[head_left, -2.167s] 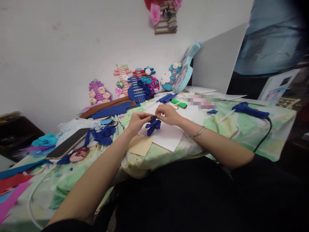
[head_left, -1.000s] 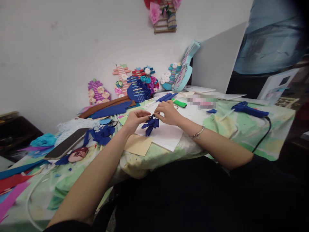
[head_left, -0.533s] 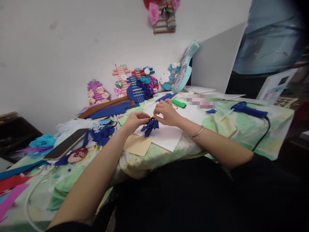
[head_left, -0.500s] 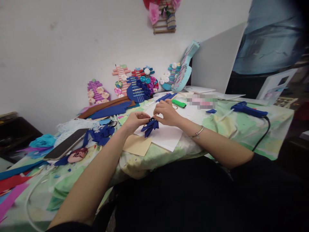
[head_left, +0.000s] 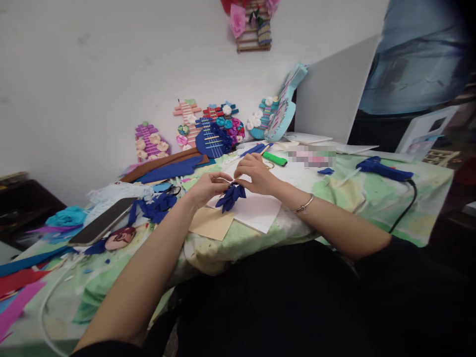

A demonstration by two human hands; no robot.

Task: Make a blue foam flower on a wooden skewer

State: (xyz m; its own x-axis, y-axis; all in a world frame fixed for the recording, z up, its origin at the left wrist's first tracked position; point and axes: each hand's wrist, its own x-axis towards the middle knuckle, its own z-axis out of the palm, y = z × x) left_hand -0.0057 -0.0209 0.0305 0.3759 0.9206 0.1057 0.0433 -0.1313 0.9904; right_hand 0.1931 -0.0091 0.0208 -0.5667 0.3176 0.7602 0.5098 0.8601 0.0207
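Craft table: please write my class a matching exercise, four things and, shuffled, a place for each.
1. petalled blue piece
2. glue gun
3. phone
4. blue craft guitar

A. lying on the left of the table
B. at the back, among other guitars
C. held in the left hand and right hand
D. on the right, with a black cord

Pairs: 1-C, 2-D, 3-A, 4-B

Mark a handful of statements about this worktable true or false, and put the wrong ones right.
1. The fingertips of the left hand and right hand are at the dark blue petal cluster. True.
2. The bracelet is on the left arm. False: the bracelet is on the right arm.
3. The phone lies left of the tan sheet. True.
4. The glue gun is in the right hand. False: the glue gun lies on the cloth.
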